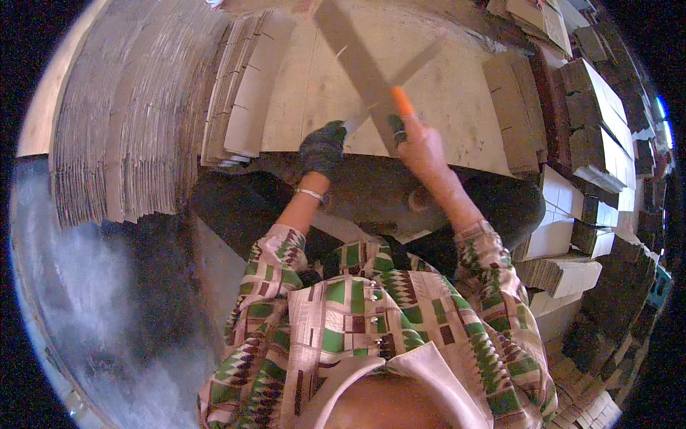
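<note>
My left hand, in a dark glove, is closed on the near end of a narrow cardboard strip that slants away to the right, blurred at its far end. It crosses a longer, wider brown cardboard strip that runs from the far edge toward my right hand. My bare right hand is closed around a bright orange stick-shaped tool; its exact kind is hidden by the fingers. A dark cover sits on the right thumb, which lies against the near end of the wide strip.
Beneath the strips is a pale wooden board. Tall rows of upright folded cardboard stand at the left, with a smaller bundle beside the board. Brown cardboard pieces lean at the right edge, and stacked cartons rise beyond.
</note>
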Available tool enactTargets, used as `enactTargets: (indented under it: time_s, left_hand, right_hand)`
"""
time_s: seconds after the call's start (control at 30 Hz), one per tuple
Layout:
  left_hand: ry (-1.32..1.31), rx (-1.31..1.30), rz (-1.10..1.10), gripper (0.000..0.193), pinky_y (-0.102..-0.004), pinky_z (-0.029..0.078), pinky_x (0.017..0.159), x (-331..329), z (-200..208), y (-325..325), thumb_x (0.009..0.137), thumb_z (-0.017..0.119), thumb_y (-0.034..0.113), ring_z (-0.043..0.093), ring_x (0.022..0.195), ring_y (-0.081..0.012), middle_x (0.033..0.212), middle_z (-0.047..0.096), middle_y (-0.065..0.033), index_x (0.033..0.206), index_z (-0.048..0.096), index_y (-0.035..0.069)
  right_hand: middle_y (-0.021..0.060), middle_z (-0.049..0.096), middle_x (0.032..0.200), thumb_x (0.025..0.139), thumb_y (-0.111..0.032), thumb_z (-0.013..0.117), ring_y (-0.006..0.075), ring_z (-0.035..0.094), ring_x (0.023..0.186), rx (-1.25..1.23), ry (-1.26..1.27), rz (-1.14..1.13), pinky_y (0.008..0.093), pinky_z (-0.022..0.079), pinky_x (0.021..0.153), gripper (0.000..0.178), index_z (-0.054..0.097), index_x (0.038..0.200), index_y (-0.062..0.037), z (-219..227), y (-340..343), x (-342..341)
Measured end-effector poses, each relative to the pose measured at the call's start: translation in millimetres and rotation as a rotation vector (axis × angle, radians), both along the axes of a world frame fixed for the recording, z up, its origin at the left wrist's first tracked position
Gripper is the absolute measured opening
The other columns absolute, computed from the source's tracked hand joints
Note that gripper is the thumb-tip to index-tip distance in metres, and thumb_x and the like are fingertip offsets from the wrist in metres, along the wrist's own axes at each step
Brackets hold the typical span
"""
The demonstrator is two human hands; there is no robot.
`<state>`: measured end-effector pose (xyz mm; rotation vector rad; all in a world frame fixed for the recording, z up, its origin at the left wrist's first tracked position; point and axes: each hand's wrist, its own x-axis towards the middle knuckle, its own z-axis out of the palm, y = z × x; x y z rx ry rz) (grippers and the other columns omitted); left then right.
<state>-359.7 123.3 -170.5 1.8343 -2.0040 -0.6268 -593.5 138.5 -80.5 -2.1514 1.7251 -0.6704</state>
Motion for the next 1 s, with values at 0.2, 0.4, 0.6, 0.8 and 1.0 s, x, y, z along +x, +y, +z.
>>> enactTargets:
  time_s: [0.2,0.4,0.6,0.8,1.0]
  left_hand:
    - [-0.05,0.01,-0.087,0.032,-0.0492,0.055,0.083,-17.6,-1.8,16.3,0.099,0.049,0.034,0.069,0.098,-0.0376,0.113,0.071,-0.014,0.12,0.068,0.019]
    - [0.136,0.236,-0.058,0.046,-0.047,0.051,0.095,-27.4,20.1,12.6,0.095,0.055,0.046,0.064,0.112,-0.037,0.122,0.068,-0.0163,0.129,0.064,0.016]
    - [-0.338,-0.406,0.214,0.104,-0.0602,0.019,0.119,89.5,8.6,-34.6,0.075,0.071,0.068,0.028,0.145,-0.0452,0.155,0.038,-0.0223,0.153,0.036,0.009]
    - [-0.841,-0.109,0.347,0.078,-0.058,0.02,0.119,211.3,22.6,-57.9,0.078,0.073,0.056,0.027,0.148,-0.0391,0.158,0.038,-0.013,0.142,0.054,0.015]
    - [-0.233,-0.108,0.517,0.037,-0.0469,0.052,0.092,185.5,38.5,-62.6,0.088,0.067,0.038,0.066,0.107,-0.036,0.117,0.07,-0.0157,0.116,0.071,0.016]
  right_hand:
    - [0.0208,0.071,0.087,0.079,-0.001,0.062,0.0409,0.069,0.074,0.07,0.115,0.155,0.0506,0.056,0.064,0.089,0.024,0.158,-0.0162,-23.4,-3.5,16.6]
    - [0.0214,0.07,0.101,0.077,0.001,0.061,0.0412,0.069,0.086,0.23,0.221,0.153,0.0521,0.055,0.071,0.09,0.025,0.158,-0.0168,-47.3,2.1,14.0]
    - [0.0228,0.068,0.114,0.076,0.001,0.063,0.0418,0.069,0.092,0.164,0.181,0.003,0.052,0.056,0.076,0.084,0.033,0.153,-0.0153,-2.7,-10.6,11.2]
    - [0.0215,0.07,0.104,0.078,-0.005,0.064,0.0404,0.07,0.088,0.228,0.275,0.039,0.0532,0.056,0.073,0.083,0.034,0.154,-0.0187,-15.8,-52.5,46.7]
    - [0.0203,0.071,0.089,0.077,-0.006,0.065,0.041,0.07,0.076,0.213,0.206,0.065,0.0547,0.056,0.067,0.095,0.023,0.159,-0.0302,-37.1,-61.2,47.1]
